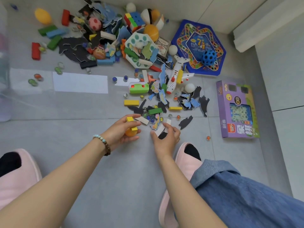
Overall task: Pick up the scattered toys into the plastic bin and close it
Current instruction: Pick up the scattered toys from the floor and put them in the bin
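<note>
clear plastic bin [4, 66] sits at your far left, its see-through wall hazy, and what's inside it you can't tell from here. purple box [238, 111] on the right lies flat and closed, greenish pieces showing through its window. white hexagonal tray [130, 41] up in the pile is heaped with blocks and puzzle bits.

your left hand [122, 130] is curled around an orange ball [131, 132], with a yellow block [131, 123] pinched on top of it. your right hand [167, 137] hovers low just beside it, fingers bent over a white block [159, 130] and a black puzzle piece [162, 135].

scattered toys [105, 38] cover the grey tiled floor [98, 162] ahead of you: marbles, blocks, a toy plane [175, 76], a blue game board [182, 41]. a white wall runs along the top right. pink slippers [18, 175] flank your arms.
</note>
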A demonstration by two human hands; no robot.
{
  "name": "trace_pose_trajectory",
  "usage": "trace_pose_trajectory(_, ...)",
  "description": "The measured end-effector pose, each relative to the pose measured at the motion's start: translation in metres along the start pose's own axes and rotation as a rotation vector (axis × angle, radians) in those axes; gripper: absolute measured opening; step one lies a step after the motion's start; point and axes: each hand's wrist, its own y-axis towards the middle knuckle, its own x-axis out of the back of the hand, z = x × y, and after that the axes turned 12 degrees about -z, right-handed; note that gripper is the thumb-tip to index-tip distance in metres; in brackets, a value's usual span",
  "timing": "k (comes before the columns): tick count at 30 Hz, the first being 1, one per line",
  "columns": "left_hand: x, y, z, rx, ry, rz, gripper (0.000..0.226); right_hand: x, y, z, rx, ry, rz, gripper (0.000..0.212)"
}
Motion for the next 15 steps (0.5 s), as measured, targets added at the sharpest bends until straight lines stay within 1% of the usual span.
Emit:
trace_pose_trajectory(5,0.004,-0.003,-0.004,0.005,0.011,-0.002,0.022,0.008,-0.004,-0.003,0.025,0.017,0.028,0.046)
trace_pose_trajectory(11,0.006,-0.005,-0.007,0.017,0.015,-0.005,0.023,0.01,-0.007,0.003,0.048,-0.064,0.069,0.044)
trace_pose_trajectory(15,0.008,-0.006,-0.01,0.013,0.057,-0.009,0.022,0.014,-0.009,0.003,0.05,-0.01,0.108,0.042)
